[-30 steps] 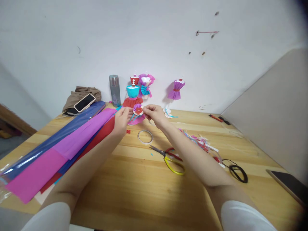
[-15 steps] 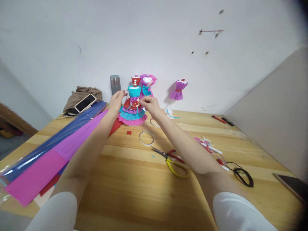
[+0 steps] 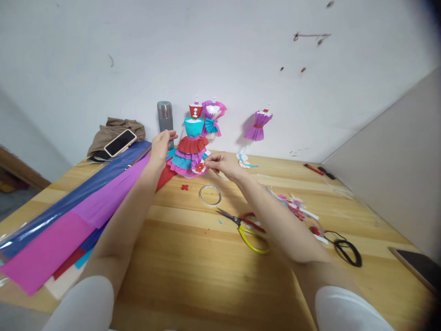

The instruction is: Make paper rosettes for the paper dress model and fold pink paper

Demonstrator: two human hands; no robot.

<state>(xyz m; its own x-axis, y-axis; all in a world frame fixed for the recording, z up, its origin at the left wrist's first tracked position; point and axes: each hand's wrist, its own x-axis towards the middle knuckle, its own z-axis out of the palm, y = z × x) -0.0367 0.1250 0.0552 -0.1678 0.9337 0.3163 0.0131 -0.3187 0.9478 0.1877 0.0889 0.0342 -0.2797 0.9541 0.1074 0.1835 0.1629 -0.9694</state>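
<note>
A small mannequin in a layered paper dress (image 3: 193,146), turquoise on top with red, purple, turquoise and pink ruffles, stands at the back of the table. My right hand (image 3: 220,164) pinches a round paper flower (image 3: 199,166) with a red centre at its edge, low in front of the skirt. Just left of the dress is my left hand (image 3: 164,145), its fingers apart and nothing in them. On the wood in front lie a small red paper flower (image 3: 185,187) and a ring of tape (image 3: 210,196).
Scissors (image 3: 243,226) lie under my right forearm, with paper scraps (image 3: 298,209) and a black cord (image 3: 347,253) to their right. Rolled coloured paper (image 3: 74,223), a phone (image 3: 120,143) and a flask (image 3: 165,117) are at left. Two more dressed mannequins (image 3: 212,122) (image 3: 260,126) stand behind.
My right hand has moved down and slightly right with the paper flower, from the dress's waist to its lower skirt. The red ruffle is now uncovered. The view has shifted a little.
</note>
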